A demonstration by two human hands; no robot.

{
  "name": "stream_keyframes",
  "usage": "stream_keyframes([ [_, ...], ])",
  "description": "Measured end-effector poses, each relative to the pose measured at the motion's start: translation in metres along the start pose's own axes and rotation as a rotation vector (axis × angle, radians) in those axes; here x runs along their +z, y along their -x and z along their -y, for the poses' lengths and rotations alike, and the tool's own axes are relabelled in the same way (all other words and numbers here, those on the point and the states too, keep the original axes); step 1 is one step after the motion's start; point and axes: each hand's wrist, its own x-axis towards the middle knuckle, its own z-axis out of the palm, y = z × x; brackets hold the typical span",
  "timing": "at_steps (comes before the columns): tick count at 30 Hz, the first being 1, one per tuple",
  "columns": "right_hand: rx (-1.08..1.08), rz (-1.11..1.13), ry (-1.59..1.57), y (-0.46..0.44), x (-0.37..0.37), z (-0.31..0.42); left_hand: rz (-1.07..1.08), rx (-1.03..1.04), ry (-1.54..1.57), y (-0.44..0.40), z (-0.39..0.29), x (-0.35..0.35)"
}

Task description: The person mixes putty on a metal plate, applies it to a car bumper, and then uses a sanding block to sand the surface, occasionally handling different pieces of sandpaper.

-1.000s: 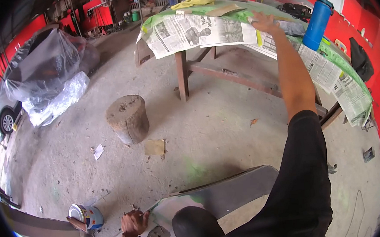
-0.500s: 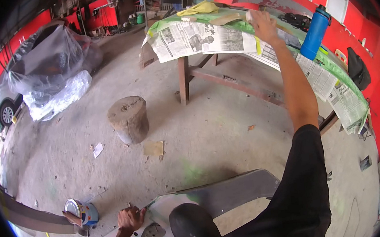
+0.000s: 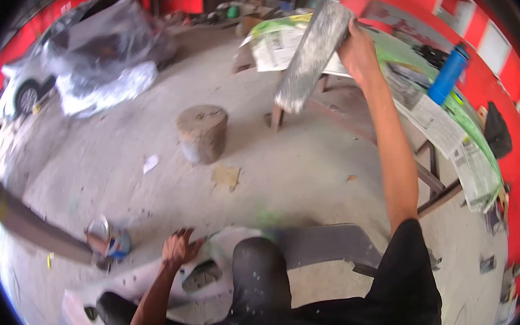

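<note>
My right hand point(image 3: 358, 52) is closed around one end of a long, scuffed grey block point(image 3: 314, 55), raised in front of the newspaper-covered bench. The block slants down to the left and is a little blurred. My left hand point(image 3: 181, 248) rests on the upper edge of a long body panel point(image 3: 323, 243), its fingers stretched out. Dark grey covers the panel's right part; the left part is pale, with an oval opening near my left hand. My knee point(image 3: 259, 268) lies over the panel's middle and hides some of it.
A bench draped with newspaper point(image 3: 436, 122) and green sheeting bears a blue bottle point(image 3: 448, 75). On the floor stand a stump-like block point(image 3: 203, 133) and a paint can point(image 3: 117, 243), beside a dark post point(image 3: 36, 225). Plastic sheeting point(image 3: 102, 58) covers a car at the back left.
My right hand has come off the bench top with the grey block in it. My left hand's fingers have straightened on the panel. The whole view has shifted.
</note>
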Motion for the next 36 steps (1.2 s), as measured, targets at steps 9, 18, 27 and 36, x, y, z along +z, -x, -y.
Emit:
stream_keyframes([
  [9, 0.556, 0.224, -0.223, 0.257, 0.201, -0.149, -0.454, -0.170, 1.243, 0.017, -0.095, -0.147],
  [18, 0.603, 0.042, -0.199, 0.351, 0.345, -0.178, -0.075, -0.224, 0.982, 0.094, -0.042, -0.184],
  [27, 0.816, 0.295, -0.048, 0.357, 0.340, -0.234, -0.007, -0.298, 1.669, 0.133, -0.001, -0.165],
  [36, 0.346, -0.421, 0.316, 0.332, 0.295, -0.207, -0.674, -0.517, 1.786, 0.237, 0.136, -0.254],
])
